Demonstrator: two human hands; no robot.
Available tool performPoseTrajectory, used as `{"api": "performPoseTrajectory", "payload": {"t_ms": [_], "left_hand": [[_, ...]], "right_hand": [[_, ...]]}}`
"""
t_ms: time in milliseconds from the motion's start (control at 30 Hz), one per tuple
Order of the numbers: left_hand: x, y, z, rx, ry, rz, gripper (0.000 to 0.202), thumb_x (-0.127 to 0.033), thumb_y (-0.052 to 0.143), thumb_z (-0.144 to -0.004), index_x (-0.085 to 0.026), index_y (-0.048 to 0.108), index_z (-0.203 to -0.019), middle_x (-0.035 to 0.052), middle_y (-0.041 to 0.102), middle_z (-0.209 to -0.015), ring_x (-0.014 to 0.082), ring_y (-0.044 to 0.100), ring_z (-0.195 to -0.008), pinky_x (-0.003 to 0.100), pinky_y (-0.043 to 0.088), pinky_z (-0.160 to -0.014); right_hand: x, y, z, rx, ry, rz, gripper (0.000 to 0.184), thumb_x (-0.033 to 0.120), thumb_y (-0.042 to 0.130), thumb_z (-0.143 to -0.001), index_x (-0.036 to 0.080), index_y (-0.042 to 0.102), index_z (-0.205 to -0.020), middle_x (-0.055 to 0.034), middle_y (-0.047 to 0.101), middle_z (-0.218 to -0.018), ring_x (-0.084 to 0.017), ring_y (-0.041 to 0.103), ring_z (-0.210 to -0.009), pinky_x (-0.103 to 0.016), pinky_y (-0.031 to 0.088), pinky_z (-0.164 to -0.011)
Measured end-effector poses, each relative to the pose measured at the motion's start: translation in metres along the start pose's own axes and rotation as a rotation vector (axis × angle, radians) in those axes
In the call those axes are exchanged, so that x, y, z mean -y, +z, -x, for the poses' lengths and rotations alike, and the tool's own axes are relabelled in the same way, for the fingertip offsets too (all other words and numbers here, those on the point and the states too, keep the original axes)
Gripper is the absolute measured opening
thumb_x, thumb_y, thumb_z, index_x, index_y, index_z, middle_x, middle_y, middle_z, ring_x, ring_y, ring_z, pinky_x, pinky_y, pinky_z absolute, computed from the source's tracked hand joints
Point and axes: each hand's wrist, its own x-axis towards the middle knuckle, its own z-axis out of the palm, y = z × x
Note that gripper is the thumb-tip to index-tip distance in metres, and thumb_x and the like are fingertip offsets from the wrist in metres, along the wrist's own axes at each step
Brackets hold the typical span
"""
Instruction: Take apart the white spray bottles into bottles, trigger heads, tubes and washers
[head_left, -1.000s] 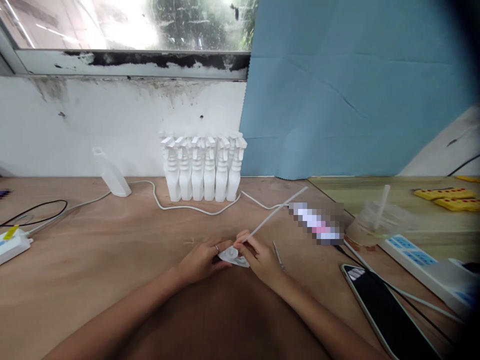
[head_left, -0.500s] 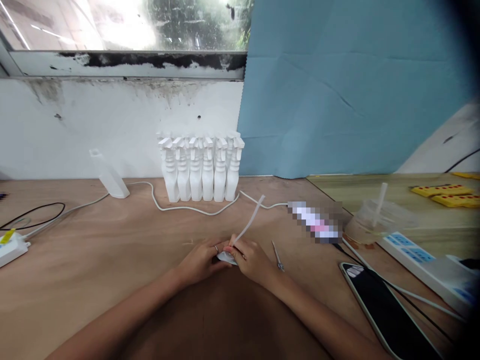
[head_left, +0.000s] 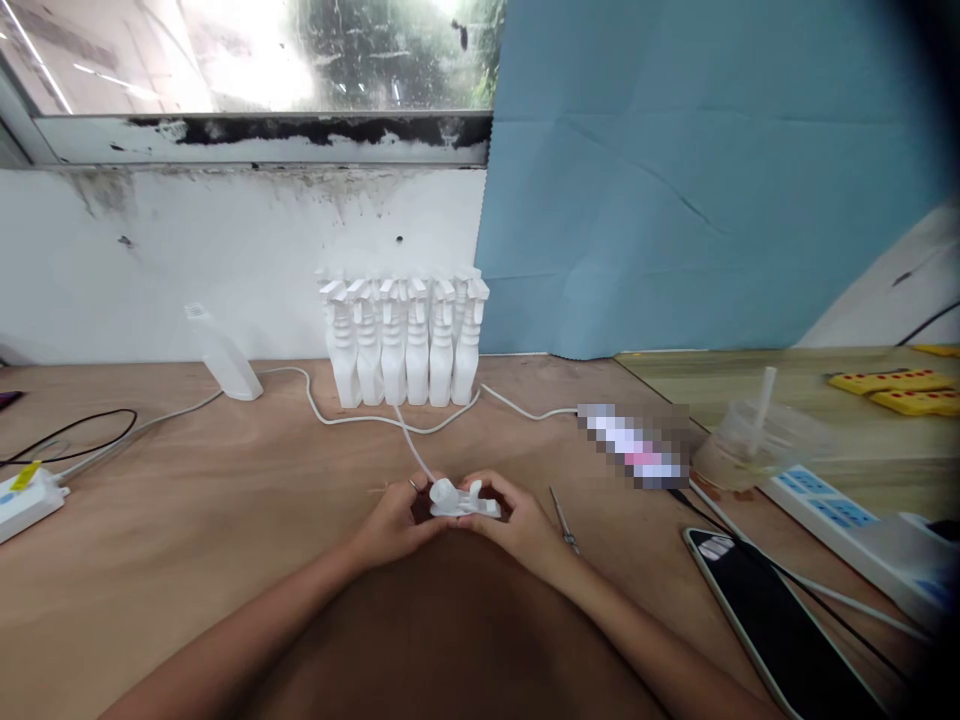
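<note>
A white trigger spray head (head_left: 465, 500) lies sideways between my two hands, just above the table. My left hand (head_left: 396, 522) grips its collar end, thumb below and fingers behind. My right hand (head_left: 517, 522) pinches the trigger and nozzle end. From the collar a thin translucent dip tube (head_left: 412, 440) slants up and to the left. Beside my right hand, a slim metal tool (head_left: 564, 520) rests on the table. Farther back stand rows of white spray bottles (head_left: 405, 345) with heads fitted, and to their left a single white bottle (head_left: 225, 355) without a head.
A phone (head_left: 772, 610) lies at the right, near a power strip (head_left: 832, 510) and a clear plastic cup with a straw (head_left: 750, 445). Another power strip (head_left: 30, 500) sits at the left edge. A white cable (head_left: 360, 420) crosses the table before the bottles.
The spray head has turned in my hands, so its tube now points up-left instead of up-right. My right hand has shifted from the tube's base to the trigger end.
</note>
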Motion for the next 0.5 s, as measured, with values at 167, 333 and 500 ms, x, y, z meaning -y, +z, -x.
{"api": "performPoseTrajectory", "payload": {"t_ms": [167, 333, 500], "left_hand": [[0.012, -0.037, 0.003, -0.022, 0.195, -0.333, 0.041, -0.038, 0.063, -0.081, -0.019, 0.054, -0.116, 0.0066, 0.064, -0.104, 0.0187, 0.06, -0.093, 0.03, 0.049, -0.083], [0.062, -0.129, -0.005, -0.67, 0.09, -0.661, 0.022, -0.033, 0.053, -0.087, -0.016, 0.055, -0.101, 0.0047, 0.059, -0.092, 0.0168, 0.056, -0.082, 0.031, 0.049, -0.079], [0.101, -0.232, -0.007, -1.223, -0.131, -0.738, 0.056, -0.034, 0.063, -0.082, -0.006, 0.031, -0.12, 0.0165, 0.039, -0.12, 0.0265, 0.044, -0.102, 0.045, 0.043, -0.087]], "right_hand": [[0.002, -0.016, -0.001, -0.018, 0.114, -0.324, 0.034, 0.035, 0.08, -0.064, 0.022, 0.062, -0.089, -0.0052, 0.07, -0.104, -0.023, 0.066, -0.091, -0.035, 0.051, -0.08], [0.0, -0.04, -0.006, -0.1, 0.174, -0.542, 0.034, 0.034, 0.074, -0.071, 0.019, 0.063, -0.1, -0.0065, 0.07, -0.097, -0.02, 0.066, -0.077, -0.033, 0.051, -0.073], [-0.009, -0.04, -0.012, -0.141, 0.204, -0.642, 0.023, 0.03, 0.07, -0.075, 0.017, 0.065, -0.093, -0.0044, 0.068, -0.085, -0.014, 0.059, -0.06, -0.025, 0.045, -0.055]]}}
